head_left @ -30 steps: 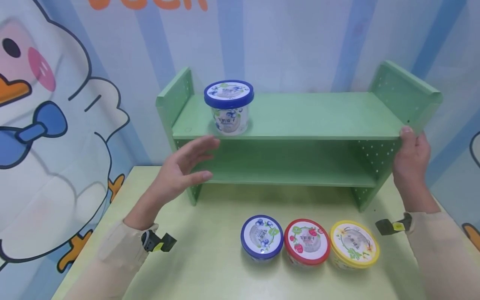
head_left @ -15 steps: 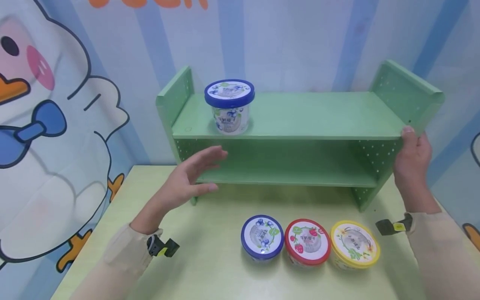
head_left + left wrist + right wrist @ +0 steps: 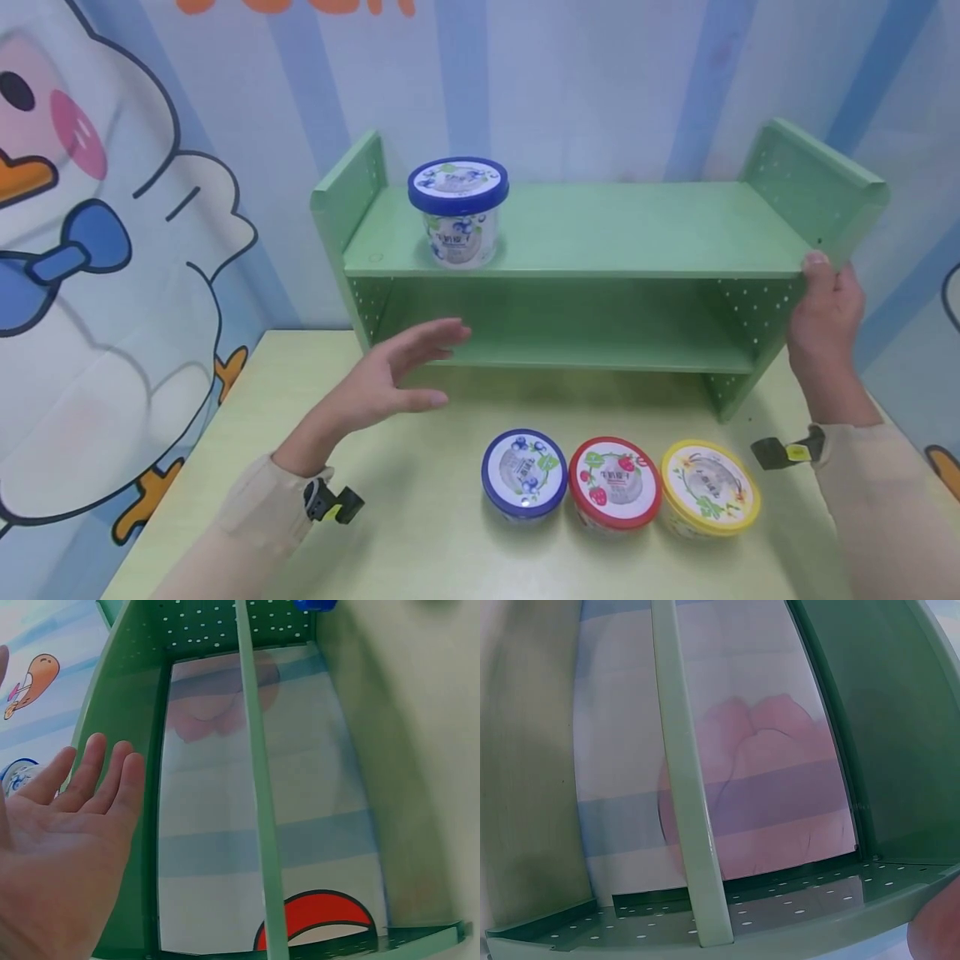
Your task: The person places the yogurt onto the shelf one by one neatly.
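Note:
My left hand (image 3: pixel 393 367), fingers spread and holding nothing, hovers in front of the green shelf's (image 3: pixel 570 275) lower left; its palm side (image 3: pixel 67 840) shows in the left wrist view. At the far right my right hand (image 3: pixel 825 325) grips the shelf's side panel (image 3: pixel 813 187), thumb at the front edge; its other fingers are mostly hidden. A tub with a blue lid (image 3: pixel 457 212) and blueberry print stands upright on the upper board's left part. On the table, a second blue-lidded tub (image 3: pixel 525 475), a red-lidded strawberry tub (image 3: pixel 615 483) and a yellow-lidded tub (image 3: pixel 709 487) form a row.
The shelf stands on a pale yellow-green table (image 3: pixel 420 517) against a blue striped backdrop (image 3: pixel 577 83). A cartoon duck (image 3: pixel 90 333) is printed on the left side. The lower board (image 3: pixel 570 333) lies under the upper one.
My left hand has moved down and to the right, away from the tub on the upper board. My right hand keeps its grip on the side panel, and the tubs stay put.

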